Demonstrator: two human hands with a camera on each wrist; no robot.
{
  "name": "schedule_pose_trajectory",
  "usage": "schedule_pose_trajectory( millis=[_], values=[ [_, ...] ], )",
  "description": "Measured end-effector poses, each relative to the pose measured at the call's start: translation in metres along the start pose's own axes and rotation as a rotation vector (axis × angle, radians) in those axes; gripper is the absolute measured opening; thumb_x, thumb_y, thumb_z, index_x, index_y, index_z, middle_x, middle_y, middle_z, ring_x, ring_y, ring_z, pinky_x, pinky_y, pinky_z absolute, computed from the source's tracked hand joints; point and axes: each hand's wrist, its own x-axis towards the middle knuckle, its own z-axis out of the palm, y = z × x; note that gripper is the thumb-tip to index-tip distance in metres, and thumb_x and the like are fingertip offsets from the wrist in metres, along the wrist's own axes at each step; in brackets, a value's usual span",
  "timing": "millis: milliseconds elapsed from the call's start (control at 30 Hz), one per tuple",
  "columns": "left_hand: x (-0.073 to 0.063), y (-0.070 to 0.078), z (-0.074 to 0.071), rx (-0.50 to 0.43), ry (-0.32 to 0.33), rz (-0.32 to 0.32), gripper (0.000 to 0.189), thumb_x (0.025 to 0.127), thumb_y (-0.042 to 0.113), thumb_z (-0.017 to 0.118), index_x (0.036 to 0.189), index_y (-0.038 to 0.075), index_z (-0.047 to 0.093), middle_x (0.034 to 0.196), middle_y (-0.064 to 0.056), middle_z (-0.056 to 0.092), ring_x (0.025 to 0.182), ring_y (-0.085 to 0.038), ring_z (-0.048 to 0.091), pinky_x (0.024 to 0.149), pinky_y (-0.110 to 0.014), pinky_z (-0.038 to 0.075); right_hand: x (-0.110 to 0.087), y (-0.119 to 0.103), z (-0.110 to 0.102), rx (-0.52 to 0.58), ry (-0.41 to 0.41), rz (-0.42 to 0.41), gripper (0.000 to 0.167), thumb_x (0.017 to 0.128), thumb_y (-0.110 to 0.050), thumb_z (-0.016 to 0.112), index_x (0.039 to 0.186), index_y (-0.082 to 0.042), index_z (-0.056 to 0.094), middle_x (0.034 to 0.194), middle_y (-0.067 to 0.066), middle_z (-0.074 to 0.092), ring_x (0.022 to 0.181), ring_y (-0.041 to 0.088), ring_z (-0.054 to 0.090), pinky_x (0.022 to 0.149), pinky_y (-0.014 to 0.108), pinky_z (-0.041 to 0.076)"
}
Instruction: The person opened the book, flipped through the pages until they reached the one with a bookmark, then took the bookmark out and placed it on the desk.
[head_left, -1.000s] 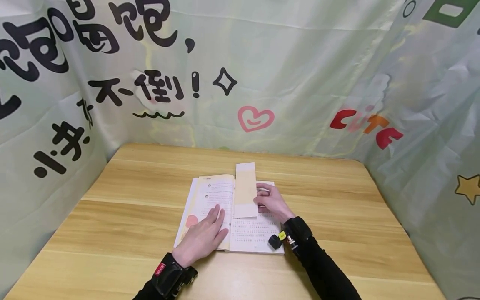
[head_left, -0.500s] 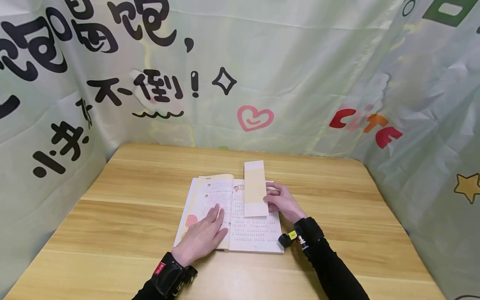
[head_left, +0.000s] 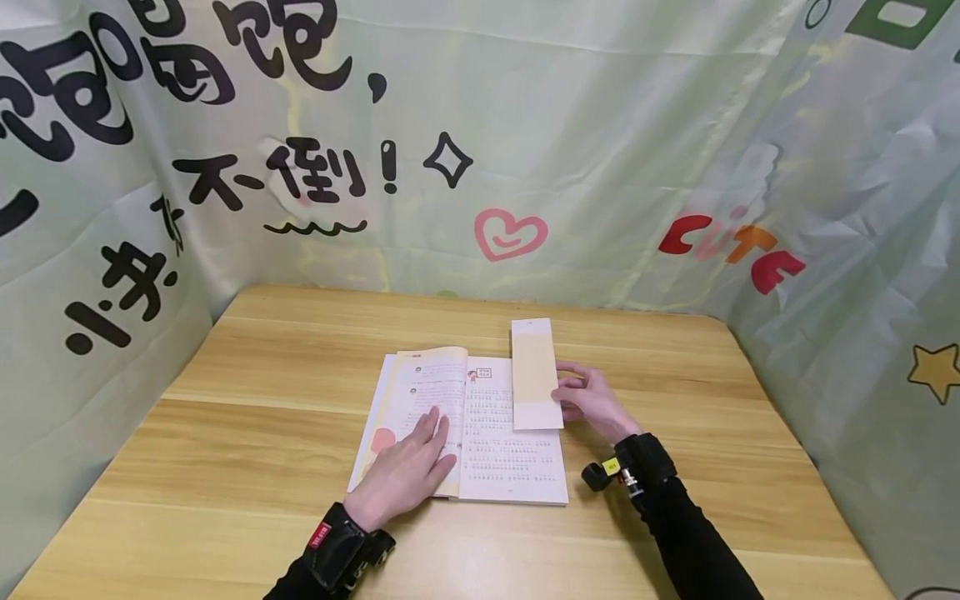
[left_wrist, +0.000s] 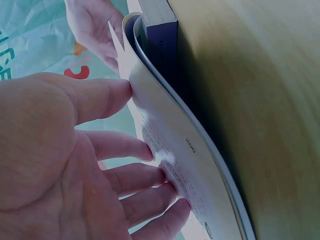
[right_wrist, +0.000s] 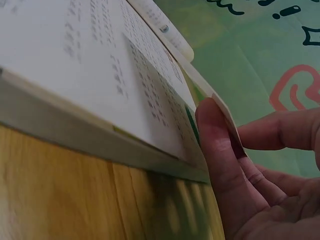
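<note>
A thick book (head_left: 510,471) lies spread on the table, printed text on both pages. My left hand (head_left: 405,477) rests flat on its left page, fingers spread; in the left wrist view those fingertips (left_wrist: 182,205) touch the curving page (left_wrist: 175,120). With the thumb and fingers of my right hand (head_left: 596,406) I pinch the right edge of a beige and white paper bookmark (head_left: 534,367). It stretches over the upper right of the right page and past the book's top edge. From the right wrist, the bookmark (right_wrist: 226,111) appears nearly edge-on, tilted above the page.
The wooden table (head_left: 300,350) surrounds the book on all sides. A pale green cloth backdrop (head_left: 600,167) with lettering and drawings hangs behind the table and along its sides. Black straps with devices (head_left: 645,458) sit on both wrists.
My right hand has moved right with the bookmark, from beside the book's middle fold to the right page's outer edge, uncovering more print. The left hand has stayed in place.
</note>
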Motion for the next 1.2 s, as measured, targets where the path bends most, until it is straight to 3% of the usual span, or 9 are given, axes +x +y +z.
schedule_pose_trajectory(
  millis=[333, 1200],
  values=[
    [0.0, 0.0, 0.0, -0.007, -0.01, -0.01, 0.056, 0.105, 0.03, 0.051, 0.148, -0.005, 0.044, 0.159, -0.026, 0.036, 0.146, -0.039, 0.042, 0.104, -0.055, 0.052, -0.008, -0.001, -0.023, -0.04, 0.019, 0.018, 0.069, 0.094, 0.002, 0.057, 0.155, 0.004, 0.025, 0.085, -0.006, 0.056, 0.068, 0.007, 0.055, 0.063, 0.023, 0.052],
    [0.0, -0.001, 0.001, -0.013, -0.007, -0.01, 0.056, 0.105, 0.03, 0.051, 0.147, -0.006, 0.045, 0.159, -0.027, 0.037, 0.145, -0.04, 0.042, 0.103, -0.056, 0.052, -0.026, 0.012, -0.065, -0.1, 0.04, -0.003, 0.069, 0.096, 0.001, 0.056, 0.156, 0.007, 0.022, 0.09, -0.006, 0.057, 0.08, 0.005, 0.06, 0.073, 0.025, 0.058]
  ],
)
